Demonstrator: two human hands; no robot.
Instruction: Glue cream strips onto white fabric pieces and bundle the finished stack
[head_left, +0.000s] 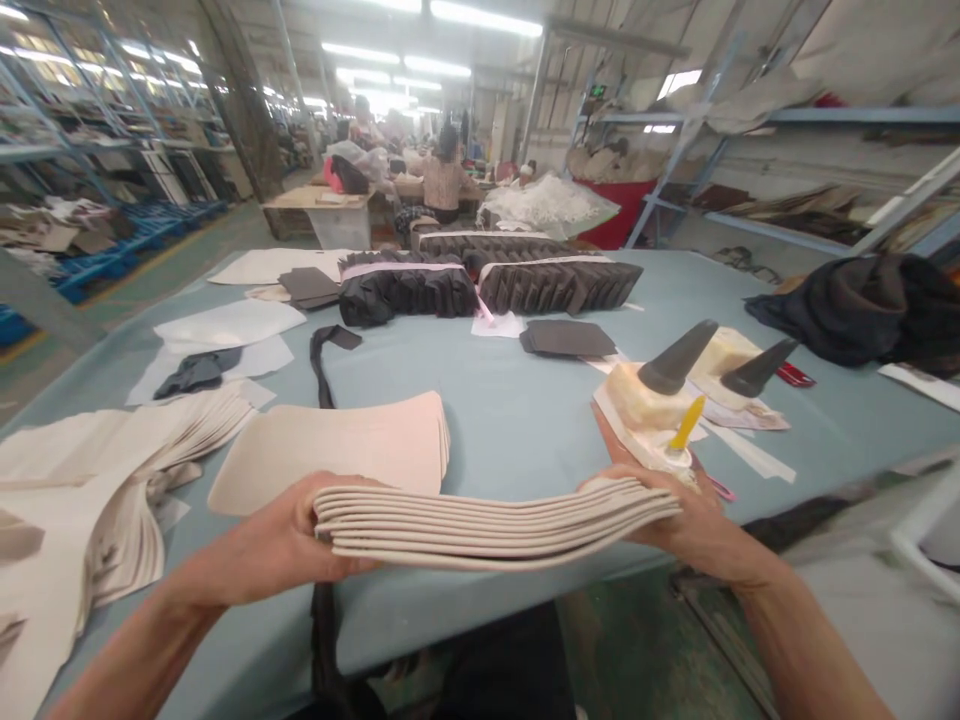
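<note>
Between my two hands is a stack of beige fabric panels [487,525], held edge-on toward me and sagging a little in the middle. My left hand [300,535] grips its left end, fingers underneath. At the right end, my right hand [675,520] is closed around the stack, its thumb on top and its fingers mostly hidden. Just beyond, another pile of beige panels [337,445] lies flat on the blue-grey table [495,400]. Glue-stained blocks [637,400] stand past my right hand, with black cone-shaped pieces on them and a yellow-handled brush [688,422] in a white container.
Loose beige cut pieces [82,500] cover the left of the table. Dark bundles tied with bands [559,287] line the back. A dark strap [321,370] runs front to back. Dark fabric [847,310] heaps at the right. A person [442,180] sits farther off.
</note>
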